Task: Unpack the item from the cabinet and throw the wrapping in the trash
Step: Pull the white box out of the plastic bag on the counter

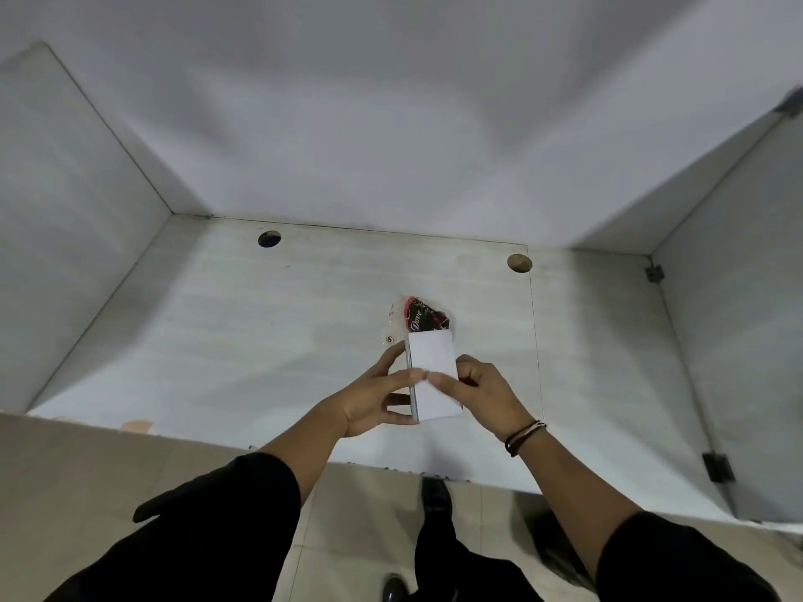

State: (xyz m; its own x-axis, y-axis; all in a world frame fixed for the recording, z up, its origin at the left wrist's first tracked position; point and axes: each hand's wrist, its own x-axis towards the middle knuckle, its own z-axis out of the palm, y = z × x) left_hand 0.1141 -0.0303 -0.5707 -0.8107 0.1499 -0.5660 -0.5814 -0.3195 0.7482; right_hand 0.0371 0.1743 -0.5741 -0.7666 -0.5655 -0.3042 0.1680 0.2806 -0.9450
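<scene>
Both hands, left hand (pixel 373 397) and right hand (pixel 478 393), gripping white box (pixel 432 373) above cabinet floor (pixel 260 323); wrapper (pixel 417 319) beside, not yet binned.

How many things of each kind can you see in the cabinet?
White boxes: 1, the box, held by the left hand and right hand
Wrappers: 1, the wrapper
Round holes: 2, hole and hole
Total: 4
</scene>
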